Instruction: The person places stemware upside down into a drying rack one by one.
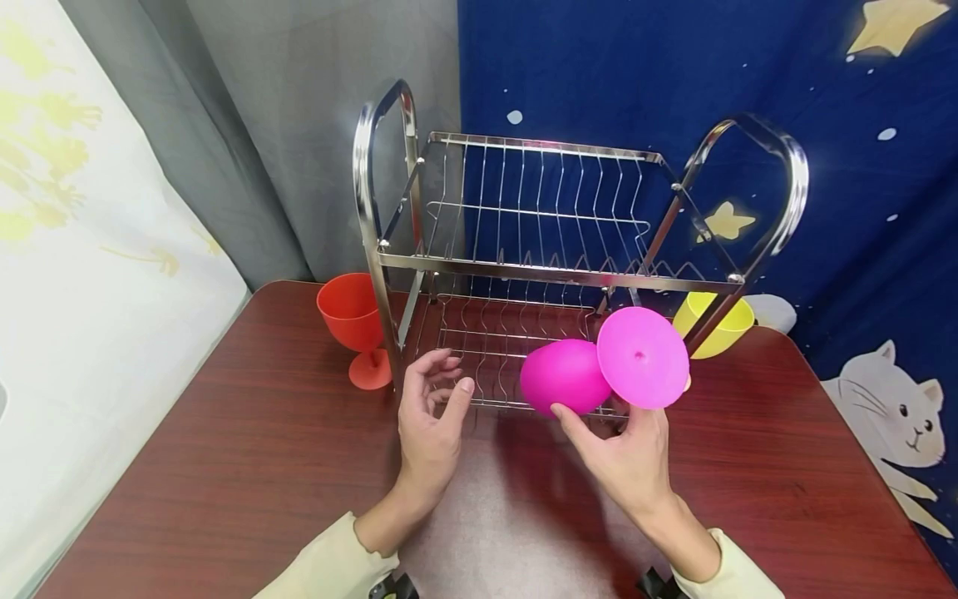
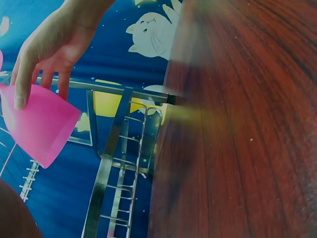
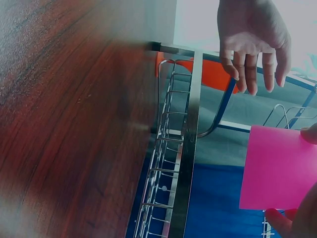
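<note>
Going from the left, we find the red goblet (image 1: 352, 320) upright near the table's (image 1: 262, 466) far left corner, just beside the left post of the two-tier dish rack (image 1: 554, 273); we do well to keep our fingers off it. Next comes the left hand (image 1: 432, 424), before the left end of the lower tier: its fingers are loosely bent, the thumb apart from them, nothing held between. We judge it most useful as a ready support under the bowl, should the grip slip. To its right, over the middle of the table, is the pink goblet (image 1: 565, 374), tipped over with its foot raised toward the head camera and its mouth slanting downward; we cannot tell whether the rim touches the wires. To handle it well, we should keep that tilt steady, squeeze only enough to hold, and let neither rim nor foot catch on the rack. The right hand (image 1: 630, 457) is clamped on the bowl: in the left wrist view the thumb (image 2: 25, 82) lies on one side and the other fingers reach round the opposite side, so the bowl sits between them. Farther right, partly behind the right post, the yellow cup (image 1: 722, 320) shows near the table's far right corner; we should give it room too.
</note>
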Demonstrator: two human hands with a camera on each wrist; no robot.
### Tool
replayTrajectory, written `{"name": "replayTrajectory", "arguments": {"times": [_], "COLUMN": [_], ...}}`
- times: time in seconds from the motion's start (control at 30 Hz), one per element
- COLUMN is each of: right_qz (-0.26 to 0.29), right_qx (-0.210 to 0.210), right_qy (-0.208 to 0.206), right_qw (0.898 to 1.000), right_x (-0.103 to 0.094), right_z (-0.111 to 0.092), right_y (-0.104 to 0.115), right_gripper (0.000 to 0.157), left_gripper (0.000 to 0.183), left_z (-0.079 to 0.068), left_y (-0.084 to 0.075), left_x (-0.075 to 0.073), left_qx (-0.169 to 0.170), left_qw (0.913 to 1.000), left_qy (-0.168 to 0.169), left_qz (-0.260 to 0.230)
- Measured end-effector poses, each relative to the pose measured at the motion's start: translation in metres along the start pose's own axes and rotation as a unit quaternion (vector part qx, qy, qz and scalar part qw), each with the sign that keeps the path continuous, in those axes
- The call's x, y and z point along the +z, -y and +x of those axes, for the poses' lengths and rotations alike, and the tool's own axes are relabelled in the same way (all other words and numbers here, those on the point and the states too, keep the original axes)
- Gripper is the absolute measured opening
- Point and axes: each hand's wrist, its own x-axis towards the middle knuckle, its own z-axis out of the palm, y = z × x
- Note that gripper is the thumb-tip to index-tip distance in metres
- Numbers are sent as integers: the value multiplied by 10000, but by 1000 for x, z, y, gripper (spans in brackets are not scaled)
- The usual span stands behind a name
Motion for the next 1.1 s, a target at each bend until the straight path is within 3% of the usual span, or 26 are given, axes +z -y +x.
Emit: {"name": "replayTrajectory", "arguments": {"times": [0.33,1.1], "right_qz": [-12,-466], "right_qx": [-426,-525], "right_qy": [-184,-349], "right_qw": [9989,9969], "right_x": [0,0], "right_z": [2,4], "right_y": [-5,-15], "right_gripper": [89,87], "left_gripper": [39,39], "left_z": [9,21], "left_y": [-3,-15], "left_x": [-6,-15], "left_qx": [337,717], "left_qw": [9989,9948], "left_qy": [-294,-713], "left_qz": [154,135]}}
